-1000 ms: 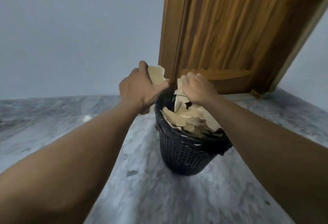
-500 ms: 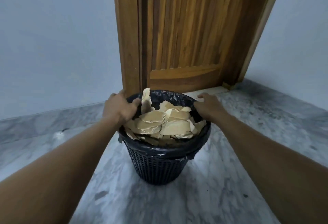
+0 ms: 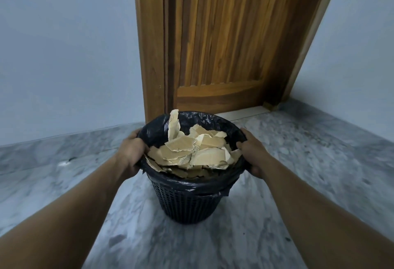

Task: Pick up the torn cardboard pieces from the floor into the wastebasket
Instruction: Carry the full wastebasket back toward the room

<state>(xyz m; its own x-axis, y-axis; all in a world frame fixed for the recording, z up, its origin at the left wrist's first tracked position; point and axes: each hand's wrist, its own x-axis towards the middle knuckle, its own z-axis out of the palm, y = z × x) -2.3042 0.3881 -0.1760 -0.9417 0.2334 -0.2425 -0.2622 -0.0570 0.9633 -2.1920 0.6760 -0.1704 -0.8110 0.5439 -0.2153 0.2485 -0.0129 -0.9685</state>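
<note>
At the wastebasket [image 3: 187, 202] rim, opposite sides are gripped by the left hand [image 3: 130, 154] and right hand [image 3: 253, 154], fingers curled over the edge. Inside it, cardboard pieces [image 3: 198, 151] are heaped; it should be kept level so nothing is spilled.

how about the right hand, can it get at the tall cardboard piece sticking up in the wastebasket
Probably yes, once it lets go: the right hand grips the wastebasket by its right rim, and the tall piece stands uncovered across the pile, with nothing over it.
</note>
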